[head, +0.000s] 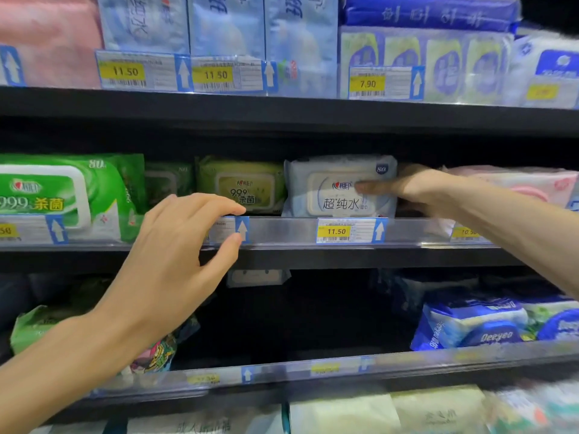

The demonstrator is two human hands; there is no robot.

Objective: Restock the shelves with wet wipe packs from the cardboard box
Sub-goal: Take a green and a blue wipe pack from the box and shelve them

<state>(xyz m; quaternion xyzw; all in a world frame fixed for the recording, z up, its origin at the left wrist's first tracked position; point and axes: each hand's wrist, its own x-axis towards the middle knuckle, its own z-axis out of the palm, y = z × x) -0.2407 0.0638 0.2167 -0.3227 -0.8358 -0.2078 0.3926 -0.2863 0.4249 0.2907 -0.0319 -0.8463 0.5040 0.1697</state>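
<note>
A white wet wipe pack [329, 200] with a blue "80" badge stands upright on the middle shelf [282, 230], behind an 11.50 price tag. My right hand [416, 189] holds its right side, thumb across the front and fingers hidden behind it. In front of the shelf's clear rail my left hand [175, 245] hovers with fingers loosely curved and nothing in it, just below an olive-green wipe pack [241, 186]. The cardboard box is out of view.
A large green pack [62, 195] stands at the left of the middle shelf and a pink pack [529, 183] at the right. Blue tissue packs [225, 26] fill the upper shelf. On the lower shelf are blue packs [470, 321] at right, with a dark gap at its middle.
</note>
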